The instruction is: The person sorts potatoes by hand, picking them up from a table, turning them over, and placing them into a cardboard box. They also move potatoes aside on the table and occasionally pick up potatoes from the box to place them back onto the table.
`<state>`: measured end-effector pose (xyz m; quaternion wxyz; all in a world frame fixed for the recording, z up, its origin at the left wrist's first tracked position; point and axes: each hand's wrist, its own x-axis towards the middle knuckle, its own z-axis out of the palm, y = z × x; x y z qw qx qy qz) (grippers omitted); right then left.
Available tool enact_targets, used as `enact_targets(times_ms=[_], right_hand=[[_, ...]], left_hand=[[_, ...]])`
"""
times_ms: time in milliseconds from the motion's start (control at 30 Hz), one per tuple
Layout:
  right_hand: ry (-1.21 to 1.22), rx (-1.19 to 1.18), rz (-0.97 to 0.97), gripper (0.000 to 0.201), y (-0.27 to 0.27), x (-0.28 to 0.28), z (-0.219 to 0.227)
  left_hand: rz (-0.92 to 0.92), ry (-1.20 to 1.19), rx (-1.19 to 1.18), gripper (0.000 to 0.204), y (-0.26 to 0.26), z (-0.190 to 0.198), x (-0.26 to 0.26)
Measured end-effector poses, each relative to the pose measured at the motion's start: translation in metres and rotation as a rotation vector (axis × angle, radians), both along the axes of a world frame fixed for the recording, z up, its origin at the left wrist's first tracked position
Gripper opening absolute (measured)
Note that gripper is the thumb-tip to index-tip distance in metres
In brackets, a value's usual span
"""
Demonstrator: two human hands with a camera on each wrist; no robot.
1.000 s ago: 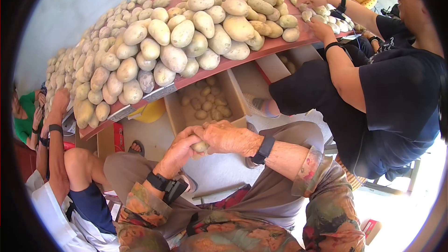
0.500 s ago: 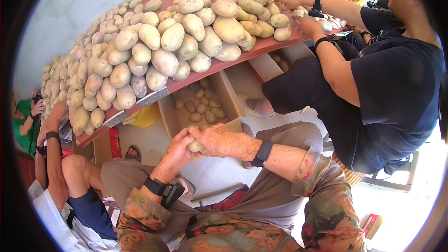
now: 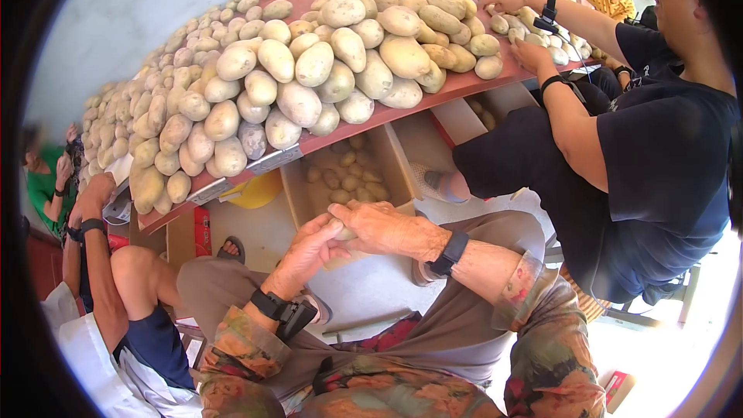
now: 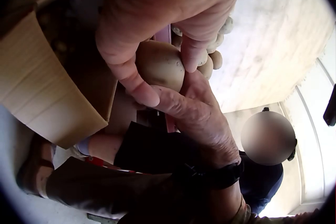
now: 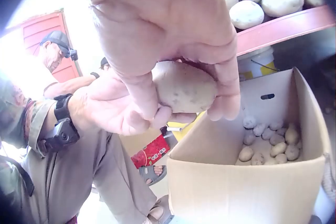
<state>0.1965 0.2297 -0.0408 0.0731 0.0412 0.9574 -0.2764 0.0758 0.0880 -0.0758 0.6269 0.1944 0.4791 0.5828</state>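
Observation:
Both hands meet around one small pale potato (image 5: 185, 87), held over the near end of an open cardboard box (image 3: 402, 166). My left hand (image 3: 309, 246) grips it from the left, thumb and fingers curled about it. From the other side, my right hand (image 3: 379, 227) holds the same potato with bent fingers. In the left wrist view the potato's smooth rounded side shows between the fingertips of both hands. Several small potatoes (image 5: 278, 151) lie on the bottom of the box.
A large heap of potatoes (image 3: 298, 104) covers the red table (image 3: 371, 118) ahead, reaching its front edge. A person in black (image 3: 658, 155) sits close on the right, handling potatoes; another person's arm (image 3: 101, 263) is close on the left. A yellow container (image 3: 255, 190) stands under the table.
The head view swings slightly, shifting the scene first left, then back right. Both hands stay together on the potato, which shows less between them now.

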Motion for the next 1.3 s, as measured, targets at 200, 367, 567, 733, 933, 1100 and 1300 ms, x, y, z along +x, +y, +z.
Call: enact_targets(times_ms=[200, 367, 567, 733, 933, 1100, 1300], right_hand=[[-0.055, -0.103, -0.035, 0.075, -0.002, 0.0, -0.002], [-0.056, -0.119, -0.096, 0.075, -0.004, -0.003, 0.001], [-0.046, -0.2, -0.114, 0.073, -0.003, -0.002, 0.006], [-0.063, -0.225, -0.118, 0.07, -0.002, -0.001, 0.003], [-0.144, -0.131, -0.091, 0.068, -0.002, -0.002, 0.005], [-0.097, -0.011, -0.051, 0.065, -0.002, 0.001, -0.016], [-0.147, 0.021, -0.039, 0.053, -0.003, 0.0, -0.011]], left_hand=[[-0.043, 0.025, -0.116, 0.046, -0.003, -0.007, -0.001], [-0.015, 0.033, -0.122, 0.05, -0.002, -0.009, 0.002], [-0.053, 0.049, -0.163, 0.056, -0.001, -0.006, 0.002], [-0.088, 0.033, -0.156, 0.058, -0.002, -0.01, 0.002], [-0.061, -0.006, -0.167, 0.058, 0.0, -0.02, 0.007], [-0.048, -0.013, -0.195, 0.057, -0.002, -0.023, 0.012], [-0.02, -0.071, -0.224, 0.054, -0.004, -0.028, 0.015]])
